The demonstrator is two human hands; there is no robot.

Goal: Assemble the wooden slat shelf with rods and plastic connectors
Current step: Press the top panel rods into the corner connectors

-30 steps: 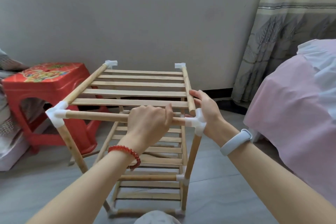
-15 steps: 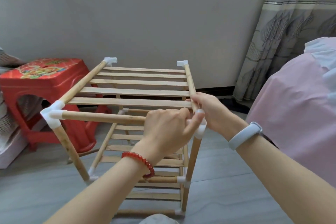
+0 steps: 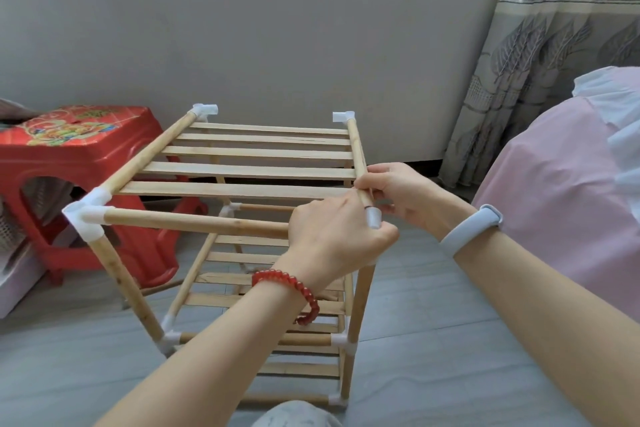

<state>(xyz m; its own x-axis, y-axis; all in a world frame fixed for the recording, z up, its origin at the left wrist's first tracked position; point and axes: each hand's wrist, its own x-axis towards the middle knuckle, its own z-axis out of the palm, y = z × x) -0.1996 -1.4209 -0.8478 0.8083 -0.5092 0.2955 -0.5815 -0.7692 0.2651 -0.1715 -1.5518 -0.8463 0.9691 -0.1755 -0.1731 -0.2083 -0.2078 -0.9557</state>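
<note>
While a red plastic stool (image 3: 74, 163) stood at the far left against the wall, the wooden shelf (image 3: 263, 163) sat on the grey floor (image 3: 433, 350) just beside it, upright, with slatted tiers showing one below another. At its near left top corner a white connector (image 3: 86, 218) joined three rods, and the front rod (image 3: 194, 220) ran from it toward the right. The left hand (image 3: 337, 237), with a red bead bracelet (image 3: 294, 288) on its wrist, was clenched around the near right top corner, fingers wrapped over the end of that front rod and the corner connector (image 3: 374, 217), most of which it hid. Just right of it, the right hand (image 3: 405, 194), a pale wristband (image 3: 471, 229) on its wrist, pinched the right side rod (image 3: 356, 152) close above that connector. Farther right lay a pink bedcover (image 3: 561, 191), with a patterned curtain (image 3: 554, 55) behind.
</note>
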